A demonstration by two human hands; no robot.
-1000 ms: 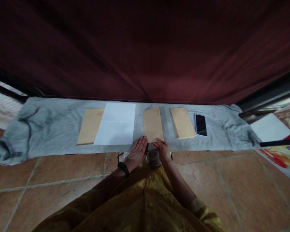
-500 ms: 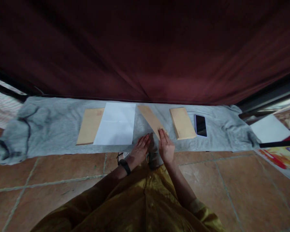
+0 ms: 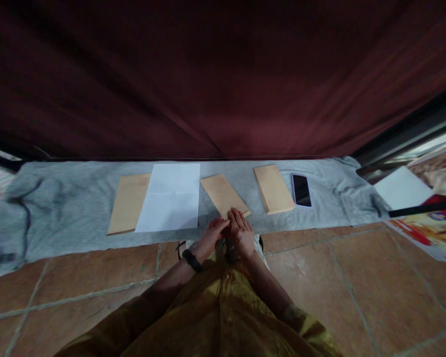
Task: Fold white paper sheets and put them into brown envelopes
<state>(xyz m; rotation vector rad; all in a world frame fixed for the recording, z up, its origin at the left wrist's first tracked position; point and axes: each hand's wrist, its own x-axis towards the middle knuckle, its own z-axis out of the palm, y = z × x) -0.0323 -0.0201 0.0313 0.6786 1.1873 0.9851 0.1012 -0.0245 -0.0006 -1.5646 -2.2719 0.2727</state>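
Brown envelope [image 3: 220,193] mid-handling, left hand [image 3: 209,236] pinching its near end, right hand [image 3: 242,235] on it, grip unclear; whether it's closed can't be told, white paper [image 3: 169,199] lies outside.

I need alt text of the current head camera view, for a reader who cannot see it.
A person's left hand and right hand touch the near end of a brown envelope, lying at a slant on grey cloth. On the left, a creased white sheet partly covers more brown paper; on the right lie an envelope stack and a phone.
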